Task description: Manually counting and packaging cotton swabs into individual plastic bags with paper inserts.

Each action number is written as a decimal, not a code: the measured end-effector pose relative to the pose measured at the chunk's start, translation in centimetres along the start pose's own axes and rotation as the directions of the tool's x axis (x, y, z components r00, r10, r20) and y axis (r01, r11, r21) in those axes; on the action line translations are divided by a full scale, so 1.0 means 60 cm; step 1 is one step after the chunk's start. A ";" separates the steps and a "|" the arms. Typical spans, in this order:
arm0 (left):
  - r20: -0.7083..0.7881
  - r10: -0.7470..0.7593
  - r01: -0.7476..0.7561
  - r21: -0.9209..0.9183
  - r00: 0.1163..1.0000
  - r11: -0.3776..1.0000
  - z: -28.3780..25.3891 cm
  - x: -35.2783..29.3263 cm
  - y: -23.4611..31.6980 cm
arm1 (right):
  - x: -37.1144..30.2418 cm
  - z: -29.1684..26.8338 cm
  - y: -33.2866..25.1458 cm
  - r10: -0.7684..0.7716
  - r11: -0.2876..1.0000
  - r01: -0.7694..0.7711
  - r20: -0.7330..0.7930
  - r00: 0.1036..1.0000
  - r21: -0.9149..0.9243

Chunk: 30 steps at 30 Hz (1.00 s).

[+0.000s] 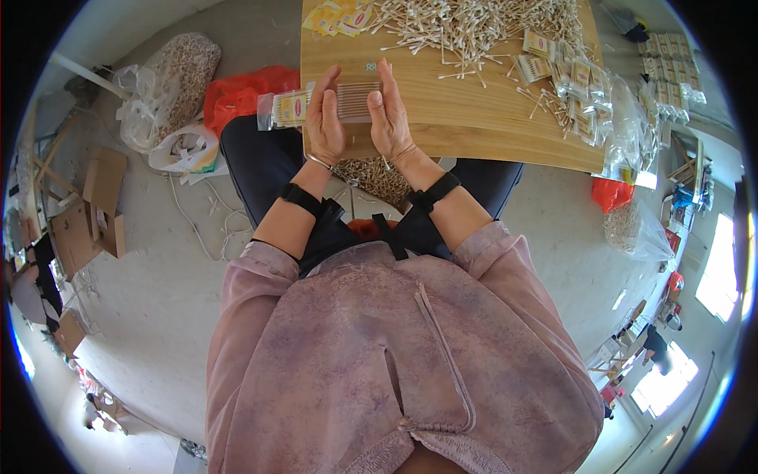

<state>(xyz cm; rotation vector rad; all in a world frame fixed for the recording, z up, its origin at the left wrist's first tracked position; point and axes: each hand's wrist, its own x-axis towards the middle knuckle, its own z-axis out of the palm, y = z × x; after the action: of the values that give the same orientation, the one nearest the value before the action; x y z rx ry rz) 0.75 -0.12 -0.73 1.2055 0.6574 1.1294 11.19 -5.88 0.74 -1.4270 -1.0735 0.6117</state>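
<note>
A row of cotton swabs (358, 101) lies crosswise on the wooden table (474, 118), with one hand at each end of it. My left hand (325, 122) stands on edge at the left end, fingers stretched out and palm facing inward. Opposite it, my right hand (388, 114) is also straight-fingered, its palm toward the row. Both hands appear to touch the swab ends, which they partly cover. Just left of my left hand is a clear pouch of swabs (288, 107) with a yellow label, at the table's left edge.
Loose swabs (474, 31) are heaped at the far side, near yellow cards (339, 17). Filled packets (580, 79) pile up on the right. A red bag (245, 95) and a full clear sack (185, 75) are on the left; cardboard boxes (91, 209) stand farther out.
</note>
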 end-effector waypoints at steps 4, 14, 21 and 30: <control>-0.055 -0.034 0.029 -0.094 0.998 0.995 -0.002 0.001 -0.003 | 0.016 -0.049 0.009 -0.109 0.966 0.092 -0.057 0.992 -0.240; -0.020 -0.039 0.037 -0.056 0.999 0.998 -0.001 0.004 0.004 | 0.067 -0.173 0.025 -0.002 0.357 -0.058 -0.063 0.998 -0.932; -0.036 -0.025 0.023 -0.052 0.999 0.998 0.002 -0.001 -0.001 | 0.099 -0.043 0.005 0.045 0.460 0.138 0.179 0.983 -0.877; 0.000 -0.014 0.014 0.008 1.000 1.000 -0.001 -0.003 0.010 | 0.060 0.003 0.013 -0.082 0.706 0.205 0.209 0.974 -0.678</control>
<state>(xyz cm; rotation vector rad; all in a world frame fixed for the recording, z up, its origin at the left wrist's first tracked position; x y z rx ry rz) 0.44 -0.26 -0.23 1.2056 0.6695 1.1154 12.83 -2.57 0.76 -1.9338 -1.6464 0.1945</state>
